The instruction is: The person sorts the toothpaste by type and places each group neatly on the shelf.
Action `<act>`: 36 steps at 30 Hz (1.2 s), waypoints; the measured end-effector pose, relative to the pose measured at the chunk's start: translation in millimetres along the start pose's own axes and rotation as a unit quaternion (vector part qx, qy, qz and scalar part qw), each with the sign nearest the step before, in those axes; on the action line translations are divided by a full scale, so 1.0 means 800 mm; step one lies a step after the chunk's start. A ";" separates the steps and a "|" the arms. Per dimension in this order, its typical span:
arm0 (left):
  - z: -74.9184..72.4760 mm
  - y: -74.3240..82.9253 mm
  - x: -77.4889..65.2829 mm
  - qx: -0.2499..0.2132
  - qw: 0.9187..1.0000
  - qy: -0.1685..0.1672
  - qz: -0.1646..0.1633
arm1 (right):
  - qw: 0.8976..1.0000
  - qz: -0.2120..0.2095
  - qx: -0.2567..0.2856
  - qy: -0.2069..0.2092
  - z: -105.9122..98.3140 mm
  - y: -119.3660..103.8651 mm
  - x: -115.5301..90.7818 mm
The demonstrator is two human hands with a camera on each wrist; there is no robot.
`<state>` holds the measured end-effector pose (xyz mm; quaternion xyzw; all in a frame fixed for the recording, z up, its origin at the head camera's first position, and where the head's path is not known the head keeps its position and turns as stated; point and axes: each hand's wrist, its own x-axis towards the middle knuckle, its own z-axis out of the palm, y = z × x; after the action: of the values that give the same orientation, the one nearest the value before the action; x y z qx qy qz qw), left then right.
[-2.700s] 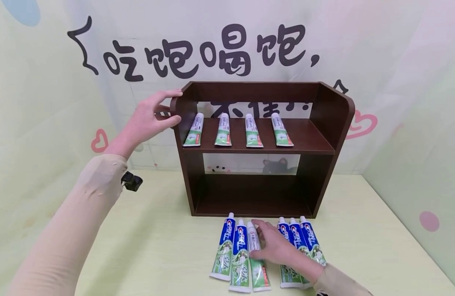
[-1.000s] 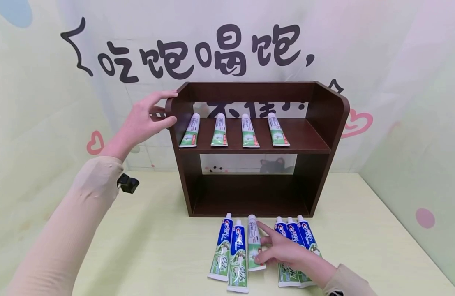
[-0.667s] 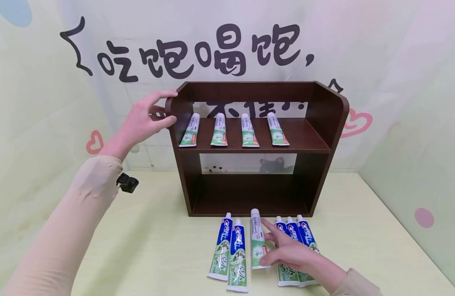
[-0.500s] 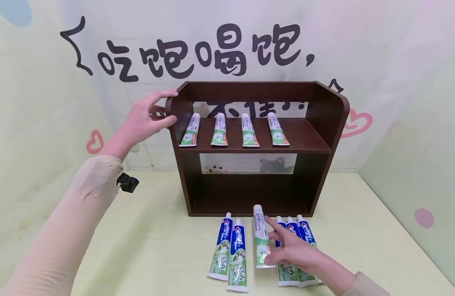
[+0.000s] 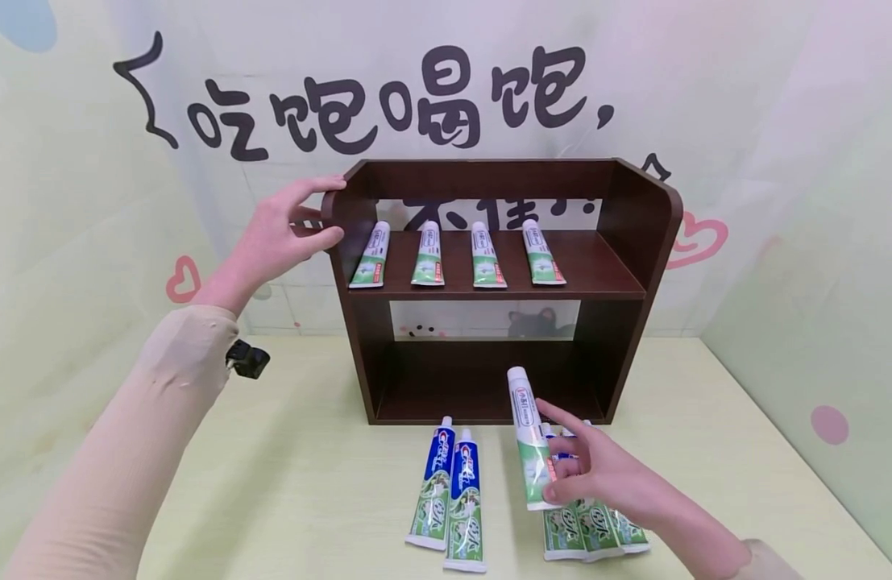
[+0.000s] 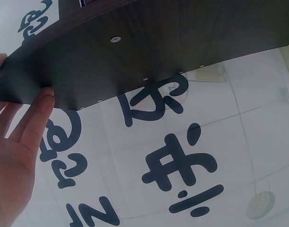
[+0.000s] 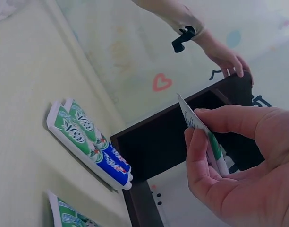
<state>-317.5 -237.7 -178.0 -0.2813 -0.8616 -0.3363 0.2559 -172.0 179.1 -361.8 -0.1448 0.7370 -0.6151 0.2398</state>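
Note:
My right hand [image 5: 612, 475] pinches a white-and-green toothpaste tube [image 5: 530, 443] between thumb and fingers, its cap up and tilted left. In the right wrist view that tube [image 7: 206, 137] is seen edge-on, raised off the table. My left hand [image 5: 275, 234] grips the upper left side panel of a dark brown two-tier shelf [image 5: 499, 296]; in the left wrist view fingers [image 6: 38, 113] lie along the panel's outer face. Several matching white-and-green tubes [image 5: 489, 258] stand in a spaced row on the upper tier. The lower tier [image 5: 482, 383] holds nothing.
Two blue-and-green toothpaste tubes [image 5: 465, 499] lie side by side before the shelf. More such tubes [image 5: 594, 532] lie to their right, partly hidden under my right hand. A printed wall [image 5: 235, 201] stands close behind the shelf, another wall [image 5: 815, 322] at the right.
My right hand has taken the white-and-green tube from beside the blue tubes, lifted it and carried it right and toward the shelf. My left hand has stayed on the shelf.

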 end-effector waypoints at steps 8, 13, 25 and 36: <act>0.000 -0.001 0.000 0.005 1.000 -0.001 0.002 | 0.999 -0.037 -0.035 0.007 -0.014 -0.027 -0.016; 0.000 0.000 0.000 0.006 1.000 -0.001 0.003 | 0.997 -0.067 -0.043 0.006 -0.024 -0.045 -0.026; 0.000 -0.001 0.000 0.010 1.000 -0.001 0.007 | 0.985 -0.147 -0.051 0.074 -0.063 -0.094 -0.033; 0.000 -0.003 -0.001 0.009 1.000 0.000 0.005 | 0.981 -0.172 -0.003 0.094 -0.110 -0.111 -0.004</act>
<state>-318.3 -239.3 -179.2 -0.2833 -0.8632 -0.3272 0.2600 -223.8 236.5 -263.0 -0.2114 0.7226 -0.6555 0.0593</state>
